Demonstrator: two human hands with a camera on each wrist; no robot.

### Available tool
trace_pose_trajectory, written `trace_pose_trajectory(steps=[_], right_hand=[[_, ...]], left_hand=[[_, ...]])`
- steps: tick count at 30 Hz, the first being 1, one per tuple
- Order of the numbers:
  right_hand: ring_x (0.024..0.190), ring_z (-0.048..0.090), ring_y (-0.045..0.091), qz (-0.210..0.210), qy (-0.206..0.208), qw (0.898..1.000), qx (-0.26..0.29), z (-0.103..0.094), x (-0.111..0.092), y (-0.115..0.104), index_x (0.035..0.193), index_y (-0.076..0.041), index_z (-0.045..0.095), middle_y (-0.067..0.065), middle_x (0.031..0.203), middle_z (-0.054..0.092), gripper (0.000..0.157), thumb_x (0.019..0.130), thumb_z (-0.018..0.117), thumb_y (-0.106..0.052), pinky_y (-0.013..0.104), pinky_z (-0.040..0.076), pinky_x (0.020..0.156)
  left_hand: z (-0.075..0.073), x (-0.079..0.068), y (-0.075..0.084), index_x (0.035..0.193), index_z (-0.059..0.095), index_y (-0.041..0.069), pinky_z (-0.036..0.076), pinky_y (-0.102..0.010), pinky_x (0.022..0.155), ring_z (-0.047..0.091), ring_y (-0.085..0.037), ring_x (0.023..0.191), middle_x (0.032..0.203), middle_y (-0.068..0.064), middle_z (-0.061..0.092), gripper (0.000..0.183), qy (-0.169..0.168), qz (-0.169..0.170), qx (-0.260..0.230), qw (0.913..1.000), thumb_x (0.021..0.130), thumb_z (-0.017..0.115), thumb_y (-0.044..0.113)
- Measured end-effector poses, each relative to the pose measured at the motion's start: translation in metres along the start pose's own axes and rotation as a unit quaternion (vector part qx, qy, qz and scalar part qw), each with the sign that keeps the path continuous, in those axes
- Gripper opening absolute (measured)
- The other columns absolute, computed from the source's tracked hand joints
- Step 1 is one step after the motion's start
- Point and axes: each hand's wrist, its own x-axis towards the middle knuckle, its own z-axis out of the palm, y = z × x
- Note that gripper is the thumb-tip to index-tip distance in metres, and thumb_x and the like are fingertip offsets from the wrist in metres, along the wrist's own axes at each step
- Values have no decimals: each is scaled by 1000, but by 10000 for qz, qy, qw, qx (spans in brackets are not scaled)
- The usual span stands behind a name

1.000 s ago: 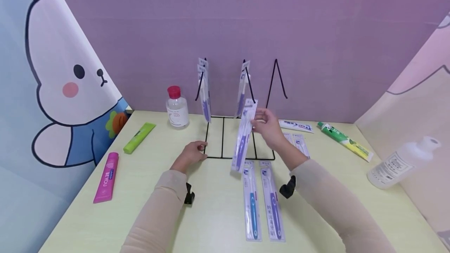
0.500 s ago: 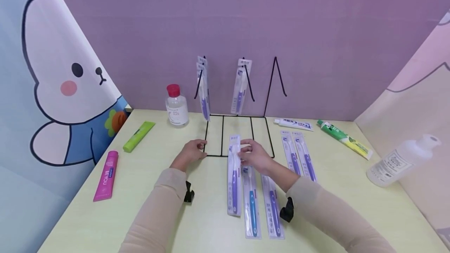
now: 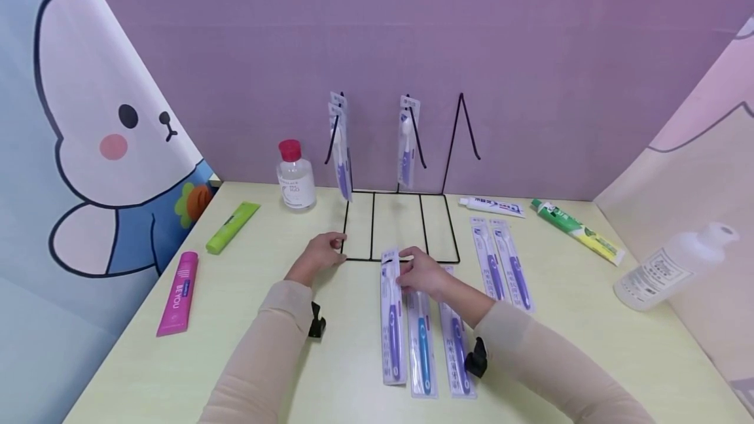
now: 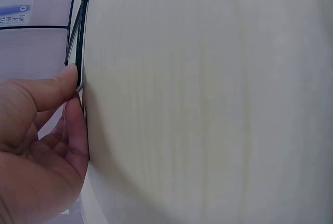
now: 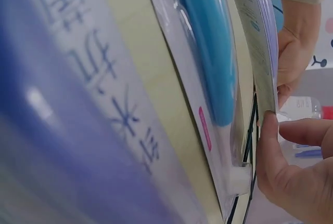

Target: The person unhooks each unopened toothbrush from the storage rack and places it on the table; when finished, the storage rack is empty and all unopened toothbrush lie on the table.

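My left hand (image 3: 318, 255) pinches the front left corner of a black wire display rack (image 3: 372, 228); the left wrist view shows thumb and finger meeting at the wire. My right hand (image 3: 425, 273) holds a packaged purple toothbrush (image 3: 394, 339) by its upper edge, between thumb and fingers, in front of the rack. Just right of it lie a packaged blue toothbrush (image 3: 423, 352) and another packaged purple toothbrush (image 3: 459, 352), partly under my right arm. Packaged toothbrushes (image 3: 341, 156) hang on the rack's left hook, and one toothbrush pack (image 3: 406, 149) hangs on the middle hook.
Two more toothbrush packs (image 3: 511, 267) lie right of the rack. Behind them are a white toothpaste tube (image 3: 493, 207) and a green-yellow tube (image 3: 577, 231). A white bottle (image 3: 671, 270) stands far right. Leftward are a red-capped bottle (image 3: 297, 178), a green tube (image 3: 232, 228) and a pink tube (image 3: 179, 294).
My right hand has brought the purple toothbrush pack down and toward me from the middle hook's tip. The pack left on that hook has swung and turned. My left hand stays on the rack.
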Motion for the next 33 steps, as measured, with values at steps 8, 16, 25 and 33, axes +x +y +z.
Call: trace_pose_trajectory(steps=[8,16,25,33], right_hand=[[65,58,26,172,-110,9980,-593,5,-4,-1,131,6,32,16,82,53,64,75,60,16,33,52,60],[61,61,20,271,-33,9839,-1768,6,-2,-6,131,2,35,9,79,56,66,73,67,6,30,50,60],[64,62,23,217,-300,9757,-2158,-5,0,-20,129,1,39,8,78,60,59,77,68,-3,35,50,66],[81,60,29,-666,577,9925,-841,-40,37,-65,129,-2,41,13,99,55,54,80,64,2,34,51,69]], left_hand=[[-1,0,2,125,53,7,38,-35,87,47,-21,92,98,-4,53,49,26,4,75,10000,78,68,5],[0,4,0,124,54,8,38,-35,87,47,-20,93,99,-4,54,48,64,32,64,10000,78,68,6],[4,6,-6,123,54,8,38,-36,88,48,-21,93,99,-4,54,49,93,124,69,9999,76,69,6],[4,5,-6,122,56,8,38,-35,87,49,-20,91,97,-3,55,49,157,112,54,9998,75,69,5]])
